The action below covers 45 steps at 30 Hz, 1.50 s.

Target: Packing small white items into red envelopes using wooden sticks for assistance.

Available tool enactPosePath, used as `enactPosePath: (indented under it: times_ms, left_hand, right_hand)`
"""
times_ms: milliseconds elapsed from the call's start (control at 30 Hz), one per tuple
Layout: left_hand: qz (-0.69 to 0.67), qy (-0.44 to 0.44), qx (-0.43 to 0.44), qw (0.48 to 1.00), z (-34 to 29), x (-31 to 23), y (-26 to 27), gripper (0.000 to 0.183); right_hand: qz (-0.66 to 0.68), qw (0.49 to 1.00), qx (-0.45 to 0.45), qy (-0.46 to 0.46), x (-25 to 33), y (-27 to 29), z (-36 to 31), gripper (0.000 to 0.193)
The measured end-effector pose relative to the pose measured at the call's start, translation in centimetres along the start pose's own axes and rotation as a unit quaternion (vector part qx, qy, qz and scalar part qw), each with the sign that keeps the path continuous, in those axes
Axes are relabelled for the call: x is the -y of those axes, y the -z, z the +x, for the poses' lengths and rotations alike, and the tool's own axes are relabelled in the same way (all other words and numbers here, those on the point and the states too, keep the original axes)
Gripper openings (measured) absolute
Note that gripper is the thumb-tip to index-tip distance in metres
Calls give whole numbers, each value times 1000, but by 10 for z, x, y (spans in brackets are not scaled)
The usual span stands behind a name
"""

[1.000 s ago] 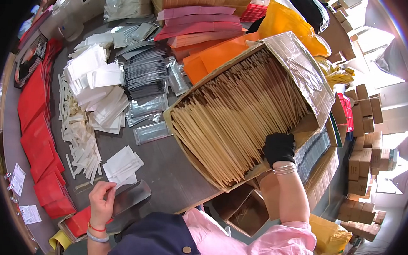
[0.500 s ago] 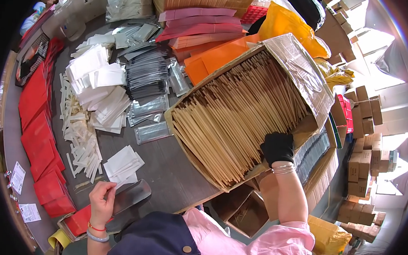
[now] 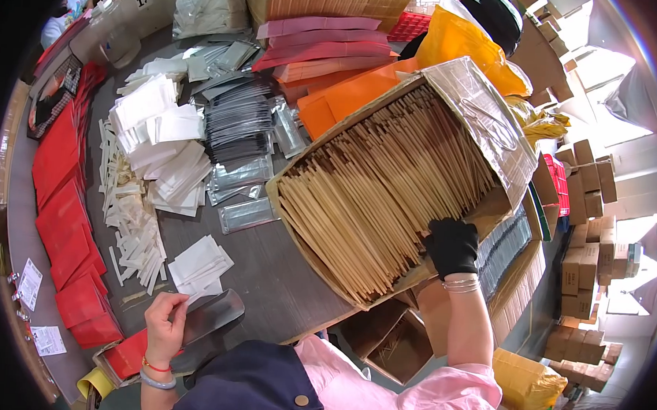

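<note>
My left hand (image 3: 163, 326) is bare and closed in a pinch at the left end of a clear plastic sleeve (image 3: 221, 314) near the table's front edge. Small white cards (image 3: 200, 265) lie loosely spread just beyond it. In a black glove, my right hand (image 3: 451, 247) is at the near right side of a cardboard box (image 3: 487, 102) packed with thin wooden sticks (image 3: 373, 199). Its curled fingertips meet the ends of the sticks, and the glove hides what is between them.
Red packets (image 3: 67, 234) line the left edge beside heaped white strips (image 3: 133, 233) and white cards (image 3: 163, 139). Dark plastic sleeves (image 3: 237, 117) are stacked mid-table, with orange envelopes (image 3: 348, 96) behind. Below the stick box stands an open carton (image 3: 392, 340).
My right hand has shifted slightly right and toward me along the sticks' ends. The left hand stays pinched on the sleeve. The view has moved very slightly.
</note>
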State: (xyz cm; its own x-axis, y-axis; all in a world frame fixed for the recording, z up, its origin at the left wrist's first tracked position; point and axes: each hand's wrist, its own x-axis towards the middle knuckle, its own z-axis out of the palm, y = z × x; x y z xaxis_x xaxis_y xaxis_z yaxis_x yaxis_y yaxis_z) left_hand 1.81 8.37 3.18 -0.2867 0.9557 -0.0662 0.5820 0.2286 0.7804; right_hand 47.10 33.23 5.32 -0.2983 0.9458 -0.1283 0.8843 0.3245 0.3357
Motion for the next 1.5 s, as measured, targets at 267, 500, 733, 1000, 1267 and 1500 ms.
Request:
enactPosePath:
  times_ms: [267, 500, 733, 1000, 1267, 1500]
  left_hand:
    - [11, -22, 0, 1000, 1, -1, -1, 9]
    - [11, -15, 4, 1000, -1, -1, -1, 9]
    - [12, -5, 3, 1000, -1, -2, -1, 9]
    - [15, -13, -4, 1000, 0, -4, -4, 8]
    - [6, 23, 20, 1000, 0, -6, 0, 10]
    - [17, -20, -3, 1000, 2, -6, -3, 8]
  right_hand:
    - [167, 986, -13, 18, 1, 18, -12, 14]
    - [440, 895, 52, -58, 12, 27, -16, 16]
    - [458, 877, -30, -140, 6, 27, -16, 17]
    - [266, 956, 20, -121, 6, 28, 9, 18]
    - [228, 965, 112, -73, 8, -1, 18, 20]
    - [296, 950, 62, -83, 3, 13, 4, 21]
